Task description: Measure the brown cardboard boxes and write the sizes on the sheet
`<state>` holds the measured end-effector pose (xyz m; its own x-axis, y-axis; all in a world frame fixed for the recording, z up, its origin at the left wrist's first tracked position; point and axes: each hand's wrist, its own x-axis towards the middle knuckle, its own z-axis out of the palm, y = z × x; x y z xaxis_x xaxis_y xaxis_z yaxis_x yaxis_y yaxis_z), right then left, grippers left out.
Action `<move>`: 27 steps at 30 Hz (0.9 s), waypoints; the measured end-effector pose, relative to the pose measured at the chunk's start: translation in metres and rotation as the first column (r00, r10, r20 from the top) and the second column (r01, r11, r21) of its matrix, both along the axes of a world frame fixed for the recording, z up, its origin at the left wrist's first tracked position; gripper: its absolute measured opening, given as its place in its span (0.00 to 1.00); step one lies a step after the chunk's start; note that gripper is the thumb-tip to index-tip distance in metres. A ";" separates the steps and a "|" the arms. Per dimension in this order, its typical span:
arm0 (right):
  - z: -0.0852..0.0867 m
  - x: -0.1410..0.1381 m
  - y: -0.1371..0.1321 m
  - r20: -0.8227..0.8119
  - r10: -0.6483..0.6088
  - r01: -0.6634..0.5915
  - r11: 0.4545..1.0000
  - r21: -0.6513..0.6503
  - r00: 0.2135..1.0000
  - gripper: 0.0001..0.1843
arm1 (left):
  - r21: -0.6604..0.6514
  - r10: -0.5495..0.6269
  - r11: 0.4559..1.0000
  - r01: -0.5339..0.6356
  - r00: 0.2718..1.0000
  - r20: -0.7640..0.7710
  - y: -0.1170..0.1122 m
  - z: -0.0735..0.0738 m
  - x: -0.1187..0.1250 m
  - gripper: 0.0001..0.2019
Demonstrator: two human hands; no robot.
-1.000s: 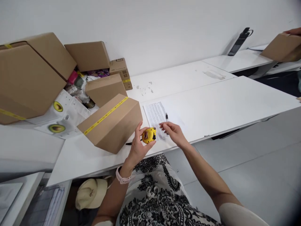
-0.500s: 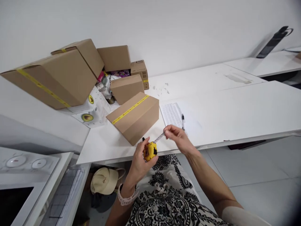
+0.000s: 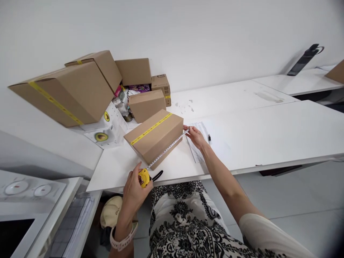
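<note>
A yellow tape measure [image 3: 144,178] with a black wrist strap is gripped in my left hand [image 3: 134,189], just off the near corner of a taped cardboard box [image 3: 161,138]. Its white blade [image 3: 168,147] stretches along the long front side of that box. At the box's right end, my right hand [image 3: 196,137] pinches the blade's tip, above a printed sheet [image 3: 199,156]. A pen [image 3: 209,137] lies on the paper, partly hidden by my hand.
More cardboard boxes [image 3: 77,89] are stacked at the left, on white cartons with avocado pictures [image 3: 104,138]. A smaller box [image 3: 147,104] stands behind the measured one. A dark bottle [image 3: 303,60] stands at the far right. A beige cap [image 3: 110,212] sits below the table's edge.
My hands have moved apart, drawing out a long stretch of blade. The left went left with the case; the right moved up to the box's right end.
</note>
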<state>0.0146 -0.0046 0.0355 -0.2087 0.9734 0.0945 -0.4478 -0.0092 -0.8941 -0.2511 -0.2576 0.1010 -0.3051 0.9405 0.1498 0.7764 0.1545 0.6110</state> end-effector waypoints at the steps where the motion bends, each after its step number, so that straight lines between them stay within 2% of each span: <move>1: -0.001 -0.005 0.002 -0.016 -0.005 0.004 1.000 -0.013 1.000 0.26 | -0.015 0.004 1.000 -0.004 1.000 -0.006 0.004 0.000 0.000 0.39; 3: 0.000 -0.012 0.000 -0.028 -0.010 0.010 0.999 -0.033 1.000 0.27 | -0.063 0.002 0.998 -0.002 1.000 -0.009 0.010 -0.002 -0.003 0.44; 5: 0.006 -0.014 -0.008 0.011 -0.018 0.018 0.999 -0.032 1.000 0.27 | -0.101 0.001 0.995 0.002 1.000 0.029 0.014 0.000 -0.013 0.45; 7: 0.020 -0.012 -0.021 0.097 -0.042 0.042 0.999 0.006 0.994 0.26 | -0.112 -0.008 0.993 0.022 0.992 0.127 0.016 0.010 -0.028 0.44; 10: 0.049 -0.002 -0.044 0.255 -0.140 0.116 0.987 0.108 0.957 0.23 | -0.112 -0.083 0.986 0.123 0.948 0.307 0.020 0.042 -0.055 0.41; 13: 0.072 0.008 -0.062 0.405 -0.257 0.192 0.962 0.193 0.878 0.21 | -0.166 -0.137 0.963 0.212 0.916 0.376 0.035 0.080 -0.080 0.36; 15: 0.079 0.012 -0.070 0.477 -0.302 0.222 0.950 0.218 0.825 0.21 | -0.230 -0.177 0.931 0.284 0.901 0.397 0.052 0.098 -0.093 0.32; 17: 0.080 0.016 -0.074 0.509 -0.325 0.244 0.944 0.221 0.797 0.21 | -0.295 -0.236 0.874 0.387 0.868 0.438 0.075 0.109 -0.103 0.25; 20: 0.081 0.018 -0.073 0.506 -0.321 0.259 0.947 0.192 0.800 0.19 | -0.351 -0.302 0.786 0.509 0.812 0.500 0.112 0.117 -0.112 0.17; 23: 0.084 0.018 -0.062 0.513 -0.292 0.254 0.956 0.145 0.807 0.17 | -0.395 -0.329 0.716 0.575 0.777 0.536 0.148 0.119 -0.118 0.16; 25: 0.084 0.016 -0.049 0.540 -0.277 0.254 0.960 0.118 0.795 0.15 | -0.420 -0.312 0.691 0.588 0.767 0.560 0.168 0.116 -0.119 0.16; 27: 0.081 0.013 -0.036 0.595 -0.269 0.259 0.960 0.104 0.757 0.14 | -0.436 -0.268 0.691 0.576 0.765 0.586 0.184 0.110 -0.120 0.16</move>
